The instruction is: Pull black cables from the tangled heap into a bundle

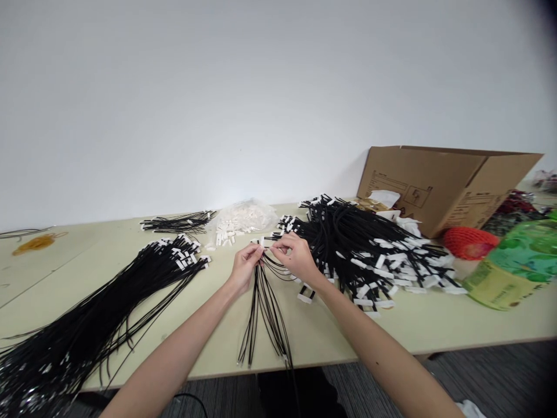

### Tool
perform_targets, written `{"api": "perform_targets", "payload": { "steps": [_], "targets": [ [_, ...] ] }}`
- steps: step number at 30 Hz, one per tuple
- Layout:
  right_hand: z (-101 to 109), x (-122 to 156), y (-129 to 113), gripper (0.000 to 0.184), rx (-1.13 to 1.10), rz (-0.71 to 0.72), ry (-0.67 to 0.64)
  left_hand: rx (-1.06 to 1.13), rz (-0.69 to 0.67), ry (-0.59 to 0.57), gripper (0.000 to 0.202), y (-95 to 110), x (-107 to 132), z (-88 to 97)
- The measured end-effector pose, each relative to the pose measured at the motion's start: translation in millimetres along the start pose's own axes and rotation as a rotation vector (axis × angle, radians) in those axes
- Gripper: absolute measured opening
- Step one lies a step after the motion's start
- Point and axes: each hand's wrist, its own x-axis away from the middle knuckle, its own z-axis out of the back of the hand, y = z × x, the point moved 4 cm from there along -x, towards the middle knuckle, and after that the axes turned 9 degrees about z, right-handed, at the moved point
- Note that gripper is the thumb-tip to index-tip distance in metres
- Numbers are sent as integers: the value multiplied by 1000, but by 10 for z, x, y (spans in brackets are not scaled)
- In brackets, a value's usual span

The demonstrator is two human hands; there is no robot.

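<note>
Near the middle of the table, my left hand (pixel 246 266) is closed in a pinch at the upper end of thin black cables (pixel 266 299), whose lower parts fan out towards the table's front edge. Close beside it, my right hand (pixel 296 256) pinches at the same end, where small white pieces show; the fingertips partly hide them. Behind the hands lies a clear plastic bag (pixel 250 215) of small white pieces. To the right is a heap of black cables (pixel 348 232) with white tabs. A long bundle of black cables (pixel 117 296) with white ends lies on the left.
A smaller cable bundle (pixel 178 222) lies at the back left, with a yellow-orange item (pixel 37 244) farther left. An open cardboard box (pixel 418 186) stands at the back right. Before it are a red netted thing (pixel 470 242) and a green bottle-like container (pixel 513 264).
</note>
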Motion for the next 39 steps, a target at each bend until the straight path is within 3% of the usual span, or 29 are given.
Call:
{"api": "perform_targets", "payload": {
  "steps": [7,11,15,24,33,39],
  "targets": [
    [-37,44,-34,12,190,68,7,173,126,31,24,-64,-15,3],
    [-68,80,-140,23,346,260,-34,315,189,60,21,-84,-43,44],
    [-163,117,-215,18,340,458,-172,412,238,124,14,-77,-55,95],
    [-265,175,-233,18,429,626,-249,452,295,99,11,-72,-40,51],
    [-281,179,-210,19,414,632,-261,459,295,81,10,-98,-49,51],
    [-222,119,-132,18,74,405,-187,425,288,97,13,-97,-55,65]
  ]
}}
